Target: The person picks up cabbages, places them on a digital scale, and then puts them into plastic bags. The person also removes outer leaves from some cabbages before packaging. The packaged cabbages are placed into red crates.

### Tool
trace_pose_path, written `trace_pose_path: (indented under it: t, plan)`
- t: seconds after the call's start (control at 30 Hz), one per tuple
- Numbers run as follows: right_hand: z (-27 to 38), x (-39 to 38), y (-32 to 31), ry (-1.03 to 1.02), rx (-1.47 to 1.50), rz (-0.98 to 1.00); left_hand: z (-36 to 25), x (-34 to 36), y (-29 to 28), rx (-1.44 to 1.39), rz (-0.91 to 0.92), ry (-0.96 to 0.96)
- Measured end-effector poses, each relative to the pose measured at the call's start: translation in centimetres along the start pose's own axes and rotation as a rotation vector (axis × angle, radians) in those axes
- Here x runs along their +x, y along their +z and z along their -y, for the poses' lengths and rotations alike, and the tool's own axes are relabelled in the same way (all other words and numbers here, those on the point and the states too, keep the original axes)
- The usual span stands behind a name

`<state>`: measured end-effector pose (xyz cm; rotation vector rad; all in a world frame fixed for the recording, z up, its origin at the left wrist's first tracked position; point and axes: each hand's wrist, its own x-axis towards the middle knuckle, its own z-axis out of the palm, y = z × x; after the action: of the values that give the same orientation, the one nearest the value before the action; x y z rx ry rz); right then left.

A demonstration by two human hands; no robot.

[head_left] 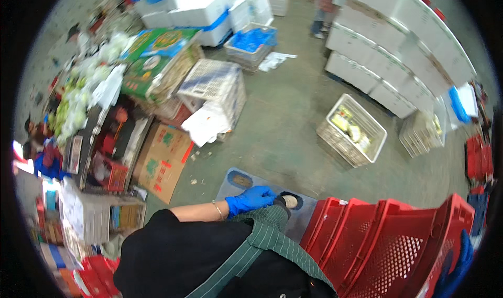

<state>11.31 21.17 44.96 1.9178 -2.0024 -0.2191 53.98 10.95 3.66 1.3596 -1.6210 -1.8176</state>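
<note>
My left hand [252, 199], in a blue glove with a bracelet at its wrist, hangs in front of my raised knee. Its fingers are curled together, and nothing shows in them. At the right rim of the view, my right hand [462, 260], also blue-gloved, grips the outer side of a red plastic crate [398, 251]. That crate belongs to a nested stack, with perforated walls, lying along my right side. Shadow and the picture's edge hide part of this hand. My green striped apron [270, 239] covers my lap.
A blue-grey mat [230, 185] lies underfoot. Ahead right stands a white crate [351, 154] holding pale green produce. White foam boxes [377, 51] are stacked behind it. On the left are flattened cardboard [161, 159], a white crate [220, 85] and a table heaped with bagged green produce [65, 112].
</note>
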Motion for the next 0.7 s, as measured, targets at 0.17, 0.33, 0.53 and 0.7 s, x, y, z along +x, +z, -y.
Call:
trace_pose_path:
  t: [0.17,0.33,0.53,0.7]
  plan:
    - [12.7,4.7,-2.0,-0.361,0.129,-0.015,4.3,-5.4,-4.4,0.01,-0.153,0.082]
    - [17.7,6.4,2.1,-0.241,0.326,-0.021,8.2,-12.1,-8.9,-0.063,-0.386,0.077]
    - [34.9,12.7,17.1,-0.095,1.176,-0.137,16.0,-19.2,-16.6,-0.182,-0.488,-0.118]
    - [64.5,13.2,24.4,-0.456,1.393,0.016,29.0,-28.0,-27.5,-0.356,-0.733,-0.098]
